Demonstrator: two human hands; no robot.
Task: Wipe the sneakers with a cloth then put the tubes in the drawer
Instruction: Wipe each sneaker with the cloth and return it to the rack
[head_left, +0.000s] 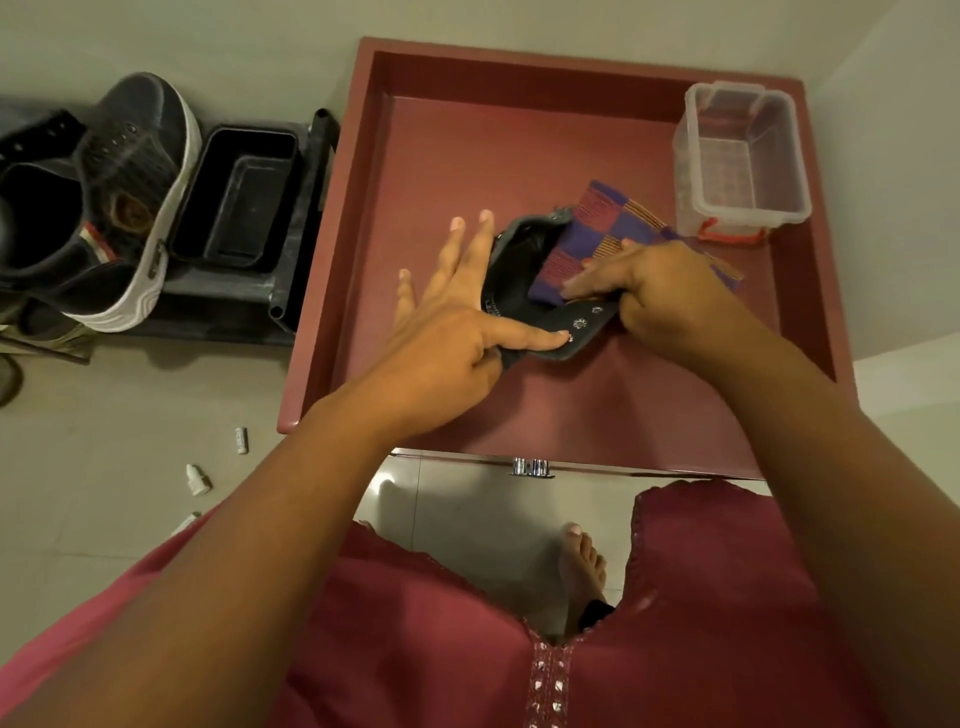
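Here, one dark sneaker (540, 291) lies inside the open maroon drawer (597, 410), opening upward, with metal eyelets along its edge and a strip of pale lettering on its rim too small to read. One checked cloth (597, 239), purple and red-orange, is pushed into the shoe's mouth. The right hand (654, 296) is closed on the cloth and the shoe's edge together. The left hand (457, 332) has its thumb pressed on the shoe's eyelet flap and its other fingers spread flat along the shoe's outer side. One clear plastic box (737, 161) with a red clip stands in the drawer's far right corner, well apart from the shoe. A metal handle (531, 467) shows at the drawer's near edge. Three small white tubes lie on the floor left of the drawer: one (241, 439) with faint unreadable print, one (197, 478) capped, and a third (186, 522) partly hidden by a sleeve. Two more dark sneakers (124, 197) with white soles rest on a black rack (306, 218) beside one black tray (234, 197).
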